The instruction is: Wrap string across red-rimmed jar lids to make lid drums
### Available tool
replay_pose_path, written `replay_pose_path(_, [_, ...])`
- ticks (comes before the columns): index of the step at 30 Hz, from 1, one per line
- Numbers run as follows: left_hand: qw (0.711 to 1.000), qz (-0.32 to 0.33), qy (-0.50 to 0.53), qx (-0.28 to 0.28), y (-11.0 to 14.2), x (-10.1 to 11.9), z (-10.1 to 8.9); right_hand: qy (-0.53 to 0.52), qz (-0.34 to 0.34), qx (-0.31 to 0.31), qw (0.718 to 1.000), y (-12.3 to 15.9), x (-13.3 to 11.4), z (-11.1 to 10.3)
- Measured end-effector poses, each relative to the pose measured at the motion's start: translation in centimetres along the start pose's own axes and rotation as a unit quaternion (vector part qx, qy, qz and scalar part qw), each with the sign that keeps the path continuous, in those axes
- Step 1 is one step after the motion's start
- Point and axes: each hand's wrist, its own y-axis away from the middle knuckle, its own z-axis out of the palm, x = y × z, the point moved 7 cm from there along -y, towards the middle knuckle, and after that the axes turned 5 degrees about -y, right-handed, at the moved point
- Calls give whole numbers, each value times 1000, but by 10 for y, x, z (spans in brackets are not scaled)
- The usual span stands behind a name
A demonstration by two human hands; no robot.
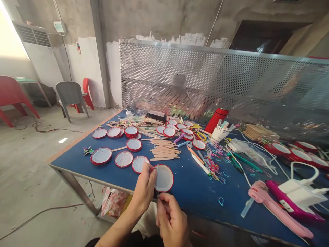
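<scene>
My left hand (144,185) grips the left edge of a round disc (163,178) with a red rim and a clear, whitish face. My right hand (171,220) sits just below it, its fingertips pinched on a thin thread (158,195) that rises toward the disc's lower edge. Several similar red-rimmed discs (123,159) lie on the blue tabletop (185,178) to the left of my hands. A stack of wooden craft sticks (164,150) lies just beyond them.
Coloured rubber bands (214,159), a pink glue gun (282,209), a red flask (216,120) and a white pot of markers (219,133) stand on the table. A perforated metal screen (195,75) rises behind it, with a blurred person (179,84) beyond.
</scene>
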Motion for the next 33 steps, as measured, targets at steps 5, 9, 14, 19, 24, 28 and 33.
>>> replay_pose_path(5, [1000, 2, 4, 8, 1, 2, -1, 42, -80, 35, 995, -1, -5, -4])
replay_pose_path(9, [1000, 6, 7, 8, 0, 2, 0, 150, -185, 60, 969, 1, -15, -8])
replay_pose_path(14, [1000, 9, 2, 5, 0, 2, 2, 173, -201, 62, 962, 4, -17, -10])
replay_pose_path(19, [999, 9, 5, 32, 3, 3, 0, 75, -130, 50, 987, 3, -9, -5])
replay_pose_path(24, [999, 5, 1, 47, 3, 6, -2, 67, -71, 43, 994, 3, 2, 2])
replay_pose_path(28, [999, 3, 1, 54, 2, 6, -4, 104, -115, 70, 985, 7, -5, -6])
replay_pose_path(33, [1000, 7, 2, 31, 1, 5, -3, 124, -148, 115, 974, -11, -20, -33])
